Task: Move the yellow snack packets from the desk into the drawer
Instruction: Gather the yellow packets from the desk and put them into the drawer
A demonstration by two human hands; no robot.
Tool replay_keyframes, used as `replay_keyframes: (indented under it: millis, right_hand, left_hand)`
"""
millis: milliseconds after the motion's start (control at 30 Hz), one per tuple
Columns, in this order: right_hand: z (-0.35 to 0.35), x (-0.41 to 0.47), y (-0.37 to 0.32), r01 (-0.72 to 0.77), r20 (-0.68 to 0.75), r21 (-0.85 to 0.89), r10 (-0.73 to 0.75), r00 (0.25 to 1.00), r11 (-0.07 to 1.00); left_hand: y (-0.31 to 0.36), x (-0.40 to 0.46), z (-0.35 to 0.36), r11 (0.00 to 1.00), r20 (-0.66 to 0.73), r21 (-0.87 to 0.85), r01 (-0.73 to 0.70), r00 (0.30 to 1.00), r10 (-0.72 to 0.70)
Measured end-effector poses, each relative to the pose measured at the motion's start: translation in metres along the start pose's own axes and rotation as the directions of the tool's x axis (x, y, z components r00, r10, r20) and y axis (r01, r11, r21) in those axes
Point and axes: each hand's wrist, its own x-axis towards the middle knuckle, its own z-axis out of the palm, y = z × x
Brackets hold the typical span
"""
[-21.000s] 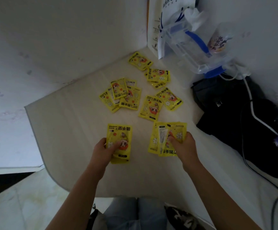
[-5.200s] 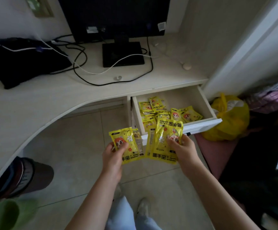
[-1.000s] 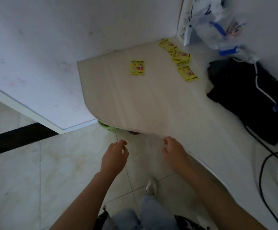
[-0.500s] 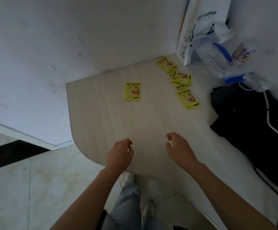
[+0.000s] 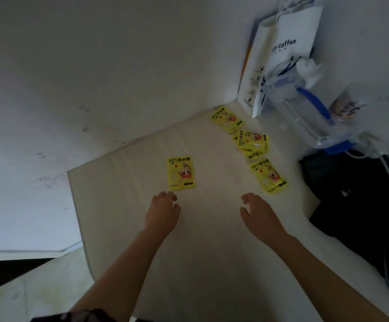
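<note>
Both grips, left hand and right hand, are held empty, loosely curled, over the counter; packets lie beyond.

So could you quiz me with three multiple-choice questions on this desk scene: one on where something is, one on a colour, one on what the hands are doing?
1. Where is the lone packet?
A. just beyond the left hand
B. on the black bag
C. inside the paper bag

2. What colour are the packets?
A. red
B. yellow
C. green

3. What does the right hand hold?
A. a packet
B. a cable
C. nothing

Answers: 1 A, it lies on the desk ahead of those fingers. 2 B, all are yellow. 3 C, its fingers are loose and empty.
</note>
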Motion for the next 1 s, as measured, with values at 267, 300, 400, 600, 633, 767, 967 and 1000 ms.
replay_keyframes:
  millis: [267, 300, 400, 600, 633, 767, 967, 1000]
  right_hand:
    - [-0.024, 0.056, 0.017, -0.035, -0.031, -0.027, 0.034, 0.999, 0.999]
    - [-0.028, 0.063, 0.020, -0.048, -0.038, -0.040, 0.046, 0.998, 0.998]
    - [-0.037, 0.084, 0.035, -0.095, -0.088, -0.086, 0.088, 0.992, 0.992]
    - [-0.048, 0.118, 0.057, -0.238, -0.071, -0.155, 0.230, 0.971, 0.959]
    - [-0.048, 0.122, 0.059, -0.251, -0.062, -0.160, 0.244, 0.968, 0.955]
    - [-0.048, 0.128, 0.065, -0.244, -0.051, -0.224, 0.239, 0.970, 0.944]
    - [-0.047, 0.129, 0.066, -0.262, -0.091, -0.264, 0.247, 0.965, 0.928]
    - [-0.046, 0.129, 0.066, -0.285, -0.091, -0.224, 0.271, 0.958, 0.932]
  left_hand:
    - [0.021, 0.065, -0.011, 0.962, -0.060, -0.154, 0.225, 0.970, -0.236]
    - [0.024, 0.072, -0.011, 0.951, -0.064, -0.176, 0.255, 0.961, -0.270]
    - [0.033, 0.092, -0.008, 0.914, -0.057, -0.208, 0.348, 0.929, -0.367]
    - [0.051, 0.117, 0.001, 0.904, -0.106, -0.129, 0.408, 0.900, -0.422]
    - [0.054, 0.118, 0.003, 0.909, -0.112, -0.113, 0.401, 0.904, -0.413]
    - [0.056, 0.121, 0.008, 0.943, -0.116, -0.052, 0.329, 0.936, -0.333]
    - [0.053, 0.125, 0.008, 0.936, -0.080, -0.137, 0.325, 0.938, -0.337]
    - [0.053, 0.125, 0.007, 0.929, -0.074, -0.165, 0.331, 0.935, -0.347]
